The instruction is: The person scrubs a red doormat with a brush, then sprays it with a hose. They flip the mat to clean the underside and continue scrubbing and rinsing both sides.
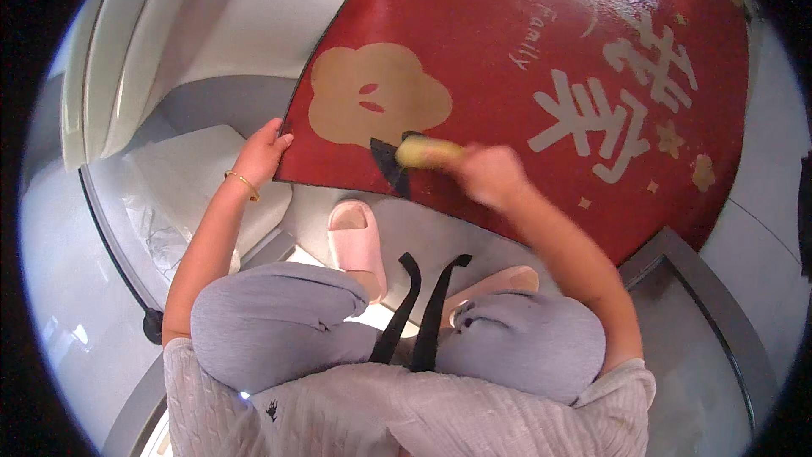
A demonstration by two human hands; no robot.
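A red floor mat (482, 114) with a tan flower print (374, 95) and pale lettering lies spread before me. My left hand (261, 151), a gold bangle on its wrist, grips the mat's near-left corner, thumb on the top face. In my right hand (495, 171) is a rounded yellow object (426, 151), too blurred by motion to name exactly. It is over the lower edge of the flower print, beside a dark patch (388, 162) on the mat. Whether it presses on the mat, I cannot tell.
Below the mat's near edge are my feet in pink slippers (356, 238). Pale curved panels (120, 57) rise at the upper left. A whitish slab with clear plastic (190, 171) lies behind my left forearm. A grey frame corner (666, 254) stands at the right.
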